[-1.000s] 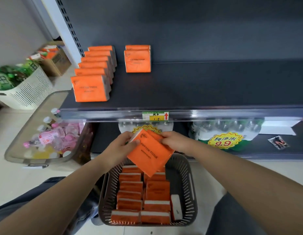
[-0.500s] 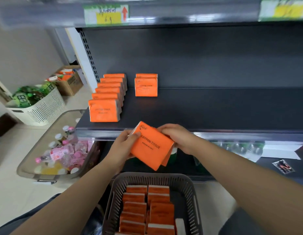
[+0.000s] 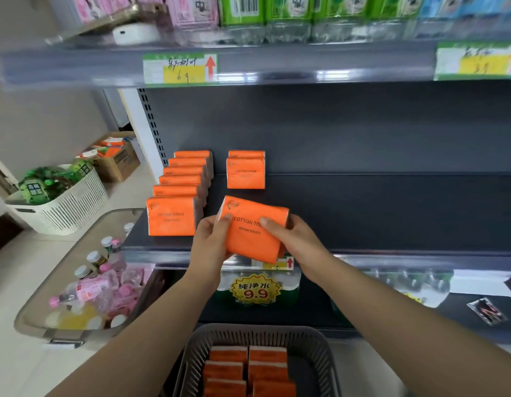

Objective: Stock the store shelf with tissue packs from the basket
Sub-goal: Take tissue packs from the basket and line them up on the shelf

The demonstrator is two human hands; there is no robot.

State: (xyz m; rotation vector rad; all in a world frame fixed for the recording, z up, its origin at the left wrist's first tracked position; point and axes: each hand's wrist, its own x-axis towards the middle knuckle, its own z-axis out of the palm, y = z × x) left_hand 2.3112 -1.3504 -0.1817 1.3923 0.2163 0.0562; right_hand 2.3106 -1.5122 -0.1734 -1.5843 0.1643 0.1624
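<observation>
Item: tissue pack [image 3: 250, 245], orange; I judged it light, soft, slick-wrapped. I held it at opposite ends, left hand [image 3: 210, 247] and right hand [image 3: 298, 242] both clamped on it.

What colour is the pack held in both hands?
The pack is orange with dark "COTTON TISSUE" lettering, shown best in the head view.

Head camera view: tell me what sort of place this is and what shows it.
Most likely a small shop. Shelf edges carry handwritten price tags, bottled water below bears a 9.9 sticker, and identical orange tissue packs stand in rows on the shelf.
</observation>
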